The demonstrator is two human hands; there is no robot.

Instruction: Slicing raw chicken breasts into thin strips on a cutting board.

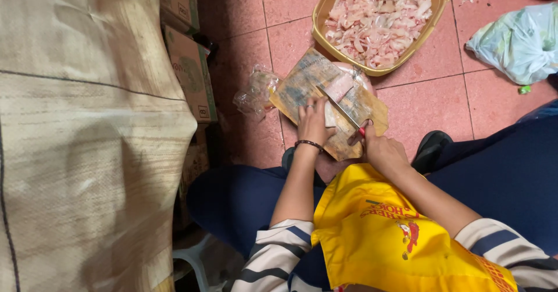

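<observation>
From the head camera I look straight down at my lap and a pink tiled floor [430, 103]. My left hand [313, 123] lies flat on a pale piece of meat [339, 87], fingers stretched out and pressing it against the worn wooden cutting board [302, 83] that sits on the tiles just ahead of my knees. My right hand [381, 149] is closed tight around the red handle of a knife [344, 113], whose blade slants across the board and rests on the meat right beside my left fingertips. Just past the board stands a yellow oval basin [325, 33] heaped with pale pink cut strips; its near rim almost touches the board's far edge. A crumpled clear plastic bag [253, 91] lies at the board's left side, and a light green bag [517, 42] sits well off to the right. Cardboard boxes [189, 65] stand along the left, next to a large woven sack [81, 135]. A yellow apron [383, 234] covers my lap.
</observation>
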